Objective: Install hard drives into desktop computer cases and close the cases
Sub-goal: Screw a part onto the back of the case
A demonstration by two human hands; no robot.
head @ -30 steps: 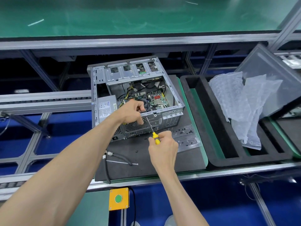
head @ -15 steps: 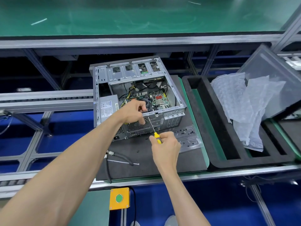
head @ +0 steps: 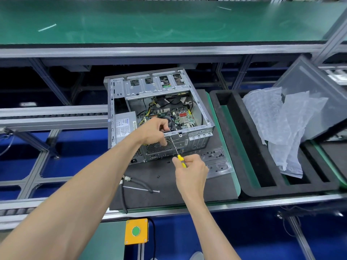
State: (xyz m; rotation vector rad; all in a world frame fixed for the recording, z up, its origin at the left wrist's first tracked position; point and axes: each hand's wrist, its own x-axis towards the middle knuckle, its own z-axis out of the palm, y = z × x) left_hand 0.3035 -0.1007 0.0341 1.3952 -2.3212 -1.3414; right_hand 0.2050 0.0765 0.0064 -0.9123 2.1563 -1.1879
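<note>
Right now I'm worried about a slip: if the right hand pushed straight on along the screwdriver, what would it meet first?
The right hand grips the screwdriver, whose tip already seems to touch the computer case rear panel beside the left hand. It would likely meet that panel first; depth is unclear.

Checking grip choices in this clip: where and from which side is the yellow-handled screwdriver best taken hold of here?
By the yellow handle, from the near side. The screwdriver slants with its thin shaft and tip up against the rear panel of the open case, so only the thicker handle faces the person. The right hand holds it there; the left hand is at the case's rear top edge.
</note>
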